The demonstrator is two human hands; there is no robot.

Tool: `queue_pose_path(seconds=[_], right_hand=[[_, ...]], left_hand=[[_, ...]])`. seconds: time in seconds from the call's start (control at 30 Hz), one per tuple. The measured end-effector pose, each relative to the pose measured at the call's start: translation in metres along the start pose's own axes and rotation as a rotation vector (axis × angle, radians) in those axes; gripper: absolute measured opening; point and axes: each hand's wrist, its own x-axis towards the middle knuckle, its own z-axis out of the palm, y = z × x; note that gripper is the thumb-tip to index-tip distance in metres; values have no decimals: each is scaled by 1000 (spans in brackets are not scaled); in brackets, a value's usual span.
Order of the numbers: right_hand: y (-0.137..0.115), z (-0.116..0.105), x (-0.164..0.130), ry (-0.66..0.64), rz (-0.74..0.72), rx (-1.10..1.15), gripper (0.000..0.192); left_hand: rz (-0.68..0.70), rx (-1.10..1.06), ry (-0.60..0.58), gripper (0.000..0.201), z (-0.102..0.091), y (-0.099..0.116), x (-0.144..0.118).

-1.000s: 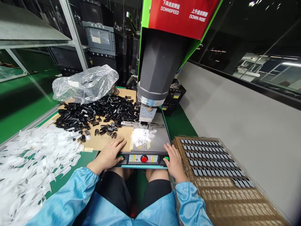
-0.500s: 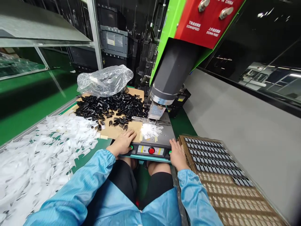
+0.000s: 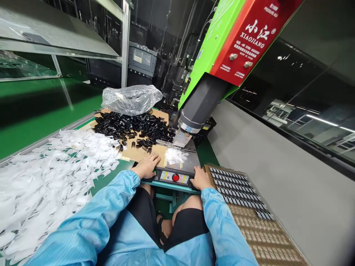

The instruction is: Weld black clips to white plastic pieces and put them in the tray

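My left hand lies over the left end of a dark control panel, fingers stretched out and the palm side by a green button. At the panel's right end rests my right hand, its fingers extended forward; whatever button is beneath it is hidden. Neither hand holds anything. Between them sits a round red button. Beyond the panel, a small heap of thin white pieces lies on the machine base, in front of the metal tool head of a green and red press.
Many white plastic pieces cover the left table. Black clip-like parts are heaped on cardboard, with a clear plastic bag behind. At right stands a tray with rows of dark-and-light parts. Grey crates are stacked behind.
The camera view has shifted, showing more of the press's red front. Both hands stay on the panel; the green button seen at my right hand is now covered.
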Motion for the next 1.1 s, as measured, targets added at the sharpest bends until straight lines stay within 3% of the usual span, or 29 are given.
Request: queue_pose_path(seconds=[0.5, 0.73, 0.9, 1.0, 1.1], right_hand=[[5, 7, -2, 53, -23, 69, 81], [0, -18, 13, 115, -30, 90, 47], [-23, -37, 55, 279, -96, 355, 41], [-44, -38, 87, 376, -162, 576, 46], [-63, -35, 115, 381, -160, 718, 48]], left_hand=[[-38, -21, 4, 86, -3, 6, -3], [-37, -33, 5, 66, -11, 6, 12], [-17, 29, 54, 38, -35, 13, 40], [-22, 27, 147, 41, -41, 19, 74], [-72, -95, 210, 48, -32, 23, 117]])
